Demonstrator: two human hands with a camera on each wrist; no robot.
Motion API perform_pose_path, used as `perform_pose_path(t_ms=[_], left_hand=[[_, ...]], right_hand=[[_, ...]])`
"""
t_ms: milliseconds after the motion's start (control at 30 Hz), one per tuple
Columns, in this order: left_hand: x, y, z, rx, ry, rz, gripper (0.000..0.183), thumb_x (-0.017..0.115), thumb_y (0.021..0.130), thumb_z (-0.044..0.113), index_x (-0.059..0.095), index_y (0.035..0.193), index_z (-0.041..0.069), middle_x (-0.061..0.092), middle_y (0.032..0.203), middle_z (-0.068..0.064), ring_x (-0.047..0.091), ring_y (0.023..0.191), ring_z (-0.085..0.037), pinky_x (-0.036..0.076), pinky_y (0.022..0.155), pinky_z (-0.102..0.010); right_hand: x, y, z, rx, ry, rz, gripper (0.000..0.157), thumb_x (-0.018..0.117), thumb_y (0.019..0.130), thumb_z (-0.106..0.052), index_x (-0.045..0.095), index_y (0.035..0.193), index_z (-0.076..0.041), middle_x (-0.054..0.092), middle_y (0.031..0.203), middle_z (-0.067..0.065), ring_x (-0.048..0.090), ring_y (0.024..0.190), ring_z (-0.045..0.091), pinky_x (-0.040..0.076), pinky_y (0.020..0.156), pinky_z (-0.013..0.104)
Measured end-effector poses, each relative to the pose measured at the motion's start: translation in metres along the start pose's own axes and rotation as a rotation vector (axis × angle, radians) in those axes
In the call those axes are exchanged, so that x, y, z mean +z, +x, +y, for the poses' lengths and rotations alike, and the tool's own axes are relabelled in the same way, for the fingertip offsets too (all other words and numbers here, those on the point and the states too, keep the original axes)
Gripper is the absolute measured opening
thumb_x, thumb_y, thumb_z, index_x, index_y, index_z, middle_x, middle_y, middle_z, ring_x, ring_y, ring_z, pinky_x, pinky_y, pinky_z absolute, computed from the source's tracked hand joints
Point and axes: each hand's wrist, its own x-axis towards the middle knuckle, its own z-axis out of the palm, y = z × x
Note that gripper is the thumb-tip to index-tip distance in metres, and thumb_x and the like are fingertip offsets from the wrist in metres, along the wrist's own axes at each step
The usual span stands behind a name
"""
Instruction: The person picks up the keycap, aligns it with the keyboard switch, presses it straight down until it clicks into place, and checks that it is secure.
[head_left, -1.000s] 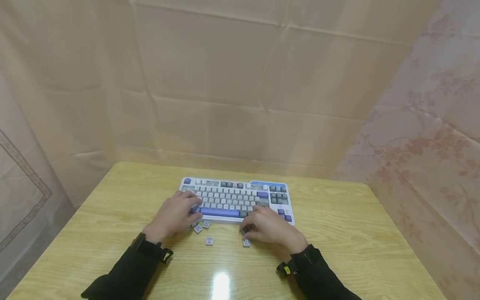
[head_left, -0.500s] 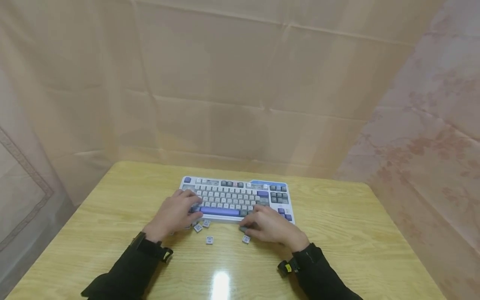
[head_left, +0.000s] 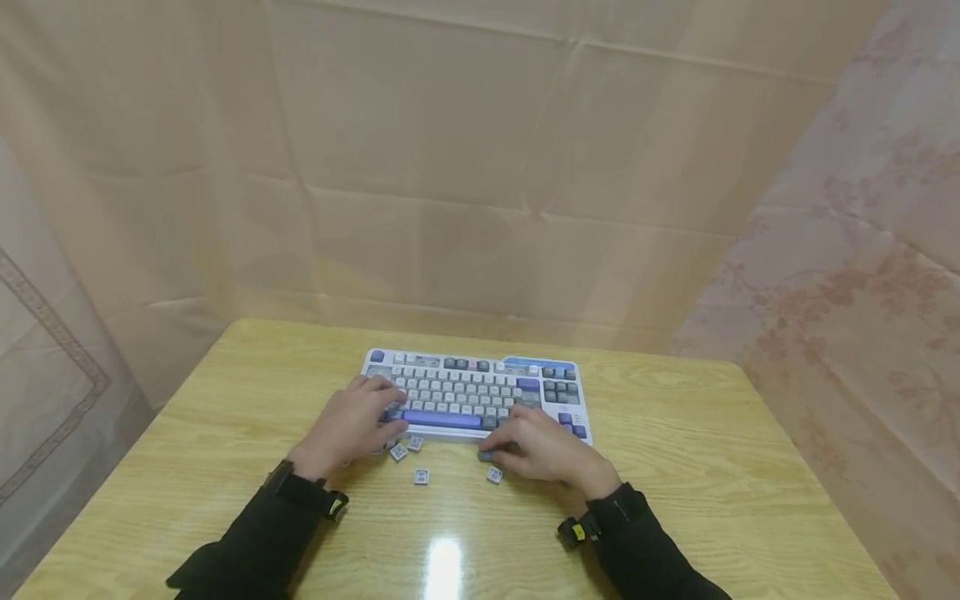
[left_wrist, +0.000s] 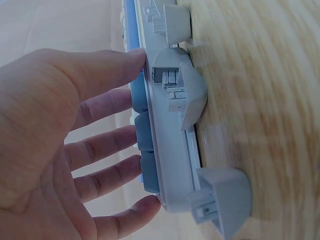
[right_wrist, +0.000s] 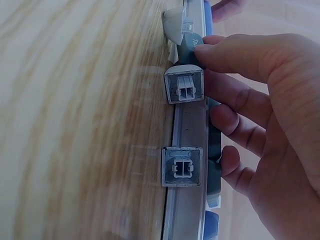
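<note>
A white keyboard [head_left: 439, 435] with pale, grey and purple keycaps lies on the table. My left hand [head_left: 354, 421] rests at its left end, thumb at the front edge and fingertips along the dark keys [left_wrist: 144, 131] in the left wrist view. Just before the keyboard's front edge, my right hand [head_left: 542, 450] pinches a dark grey-green keycap [right_wrist: 188, 47] between thumb and finger; lettering starting "Ta" shows on it. Upturned loose keycaps lie near that hand, one pale keycap [head_left: 494, 475] close below its fingertips. Part of the keyboard is hidden under both hands.
Several loose keycaps lie before the keyboard, among them one keycap [head_left: 422, 477] near the middle and another keycap [head_left: 398, 451] beside the left thumb. The wooden table [head_left: 675, 467] reaches back to a beige cloth [head_left: 420, 208]. Patterned cloth [head_left: 847, 275] hangs at the right.
The dark keycap in my right fingers has turned and shows more clearly. The pale keycap below that hand has twisted a little. My left hand stays in place.
</note>
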Motion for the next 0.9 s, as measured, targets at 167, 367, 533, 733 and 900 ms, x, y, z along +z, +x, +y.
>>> perform_pose_path(t_ms=[167, 367, 533, 733, 900], left_hand=[[-0.0003, 0.0002, 0.0000, -0.005, -0.001, 0.001, 0.038, 0.071, 0.080, 0.037, 0.069, 0.110, 0.013, 0.063, 0.112, -0.007, 0.054, 0.102, -0.027, 0.048, 0.082, -0.045], [-0.0002, 0.0006, 0.0003, 0.002, -0.018, -0.007, 0.039, 0.071, 0.080, 0.037, 0.069, 0.110, 0.012, 0.063, 0.112, -0.007, 0.054, 0.102, -0.027, 0.047, 0.082, -0.046], [-0.0029, -0.0017, -0.0035, -0.007, -0.015, 0.005, 0.039, 0.072, 0.079, 0.037, 0.069, 0.109, 0.012, 0.063, 0.112, -0.008, 0.054, 0.101, -0.027, 0.048, 0.081, -0.047], [-0.0013, -0.0004, -0.0050, 0.009, -0.025, -0.002, 0.038, 0.071, 0.080, 0.037, 0.069, 0.109, 0.013, 0.063, 0.112, -0.006, 0.053, 0.102, -0.026, 0.047, 0.081, -0.045], [0.0001, 0.0010, -0.0035, 0.007, -0.030, -0.014, 0.038, 0.070, 0.081, 0.037, 0.069, 0.110, 0.013, 0.062, 0.113, -0.006, 0.053, 0.102, -0.025, 0.047, 0.080, -0.044]], right_hand=[[-0.0005, 0.0001, 0.0002, 0.009, 0.006, -0.009, 0.017, 0.067, 0.087, -0.028, 0.074, 0.102, -0.024, 0.063, 0.086, -0.019, 0.041, 0.073, 0.006, 0.038, 0.061, 0.025], [-0.0021, -0.0015, -0.0014, 0.028, -0.006, -0.030, 0.019, 0.067, 0.086, -0.032, 0.074, 0.102, -0.025, 0.064, 0.085, -0.022, 0.043, 0.075, 0.007, 0.038, 0.063, 0.026], [-0.0002, 0.0036, -0.0036, 0.005, -0.016, -0.020, 0.018, 0.067, 0.086, -0.030, 0.075, 0.100, -0.024, 0.064, 0.085, -0.021, 0.043, 0.076, 0.006, 0.038, 0.065, 0.025], [0.0003, 0.0046, -0.0050, -0.034, -0.060, 0.010, 0.021, 0.067, 0.085, -0.033, 0.075, 0.101, -0.022, 0.068, 0.086, -0.016, 0.045, 0.074, 0.005, 0.037, 0.063, 0.024], [-0.0009, 0.0044, -0.0067, -0.049, -0.075, 0.018, 0.023, 0.068, 0.085, -0.036, 0.074, 0.101, -0.022, 0.068, 0.086, -0.013, 0.052, 0.076, 0.007, 0.040, 0.067, 0.025]])
